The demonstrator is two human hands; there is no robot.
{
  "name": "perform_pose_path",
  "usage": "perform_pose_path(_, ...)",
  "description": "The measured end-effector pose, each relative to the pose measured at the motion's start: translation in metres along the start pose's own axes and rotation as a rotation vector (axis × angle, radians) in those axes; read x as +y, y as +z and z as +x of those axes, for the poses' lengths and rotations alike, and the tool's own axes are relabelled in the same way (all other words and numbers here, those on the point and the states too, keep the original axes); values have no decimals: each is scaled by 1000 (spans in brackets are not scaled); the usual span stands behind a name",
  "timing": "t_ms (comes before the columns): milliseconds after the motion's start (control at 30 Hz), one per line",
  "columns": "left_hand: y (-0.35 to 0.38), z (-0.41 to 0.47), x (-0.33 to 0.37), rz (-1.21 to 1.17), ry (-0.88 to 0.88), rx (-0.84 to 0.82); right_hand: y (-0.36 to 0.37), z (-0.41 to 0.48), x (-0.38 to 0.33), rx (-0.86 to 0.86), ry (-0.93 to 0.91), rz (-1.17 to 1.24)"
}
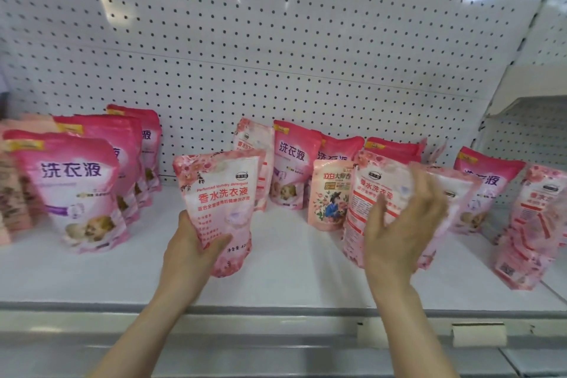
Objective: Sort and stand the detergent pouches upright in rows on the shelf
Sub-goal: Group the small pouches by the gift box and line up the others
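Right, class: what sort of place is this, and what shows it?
Most likely a shop aisle: a white pegboard back panel, a shelf with a price-label holder on its front edge, and many pink detergent pouches stocked in rows.

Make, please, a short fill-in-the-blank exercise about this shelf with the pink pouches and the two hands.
1. The hand that grips the pale floral pouch is the person's ___ one.
2. The figure printed on the small peach pouch wears ___ clothes.
3. The white back panel behind the pouches is dotted with small ___.
Missing words: left; blue; holes.
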State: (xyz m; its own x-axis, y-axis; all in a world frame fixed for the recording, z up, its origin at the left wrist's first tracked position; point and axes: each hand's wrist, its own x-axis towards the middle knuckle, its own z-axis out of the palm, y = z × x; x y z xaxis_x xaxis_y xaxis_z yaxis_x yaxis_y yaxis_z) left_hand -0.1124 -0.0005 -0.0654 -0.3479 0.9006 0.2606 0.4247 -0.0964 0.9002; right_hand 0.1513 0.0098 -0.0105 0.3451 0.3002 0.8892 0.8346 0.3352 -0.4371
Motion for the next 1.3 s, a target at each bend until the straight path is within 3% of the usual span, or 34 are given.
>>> perform_pose_path(133,-17,4,-10,-13,7,-3,62,-8,-40,-499,52,204)
perform_pose_path(333,-40,18,-30,-34,15,-67,161,55,-78,-689,5,61)
perform_pose_path(433,-45,28,-36,-76,20,-106,192,88,-99,-926,34,-42)
perform_pose_path(567,-46,41,-41,-111,29,-139,214,105,-107,-1159,-75,-141)
perform_pose_path(967,-38,66,-45,-156,17,-155,226,132,-102,-1251,-132,-26)
perform_pose_path(1067,-36,67,-46,-169,20,-148,223,132,-113,-1335,76,144)
perform_pose_path(1133,-34,67,-47,-180,23,-131,220,130,-114,-1428,110,189)
perform_pose_path(1200,-32,65,-46,-184,24,-123,217,132,-108,-1439,-20,88)
perform_pose_path(1300,-32,64,-44,-179,26,-121,219,132,-98,-1288,-365,-195)
